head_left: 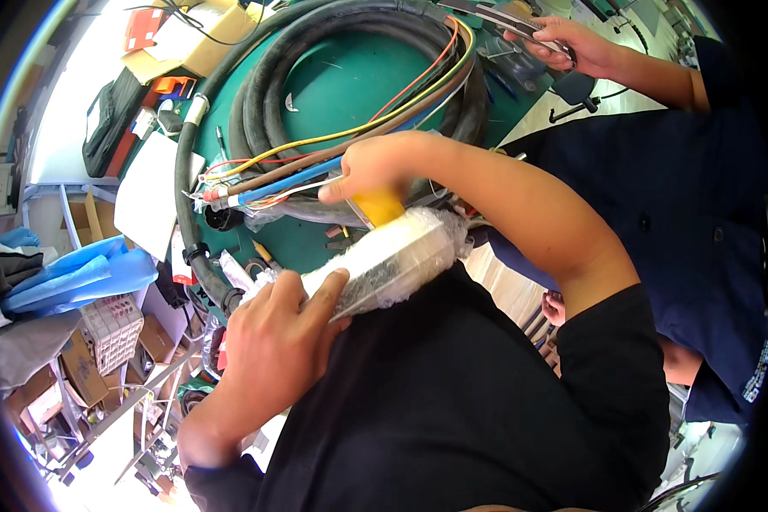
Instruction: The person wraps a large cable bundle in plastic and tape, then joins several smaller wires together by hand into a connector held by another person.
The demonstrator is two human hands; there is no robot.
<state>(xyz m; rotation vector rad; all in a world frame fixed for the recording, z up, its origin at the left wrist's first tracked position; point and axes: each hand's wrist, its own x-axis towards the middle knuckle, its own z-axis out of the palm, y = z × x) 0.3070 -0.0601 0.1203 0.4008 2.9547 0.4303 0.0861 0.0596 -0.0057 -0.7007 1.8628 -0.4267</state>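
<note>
A long bundle wrapped in clear bubble film (392,260) lies across my chest, over the edge of a green workbench (350,81). My left hand (273,328) grips its near end from below. My right hand (371,166) is closed on a yellow-handled tool (378,206) pressed against the top of the wrap. Just beyond, a thick cable end (256,189) with blue, brown, red and yellow wires lies on the bench.
Coils of heavy black hose (256,94) ring the bench. Another person in dark blue stands at the right, their hand (572,43) holding a tool. Cardboard boxes (205,34), white sheets (149,192), blue plastic (77,273) and a white crate (111,328) crowd the left.
</note>
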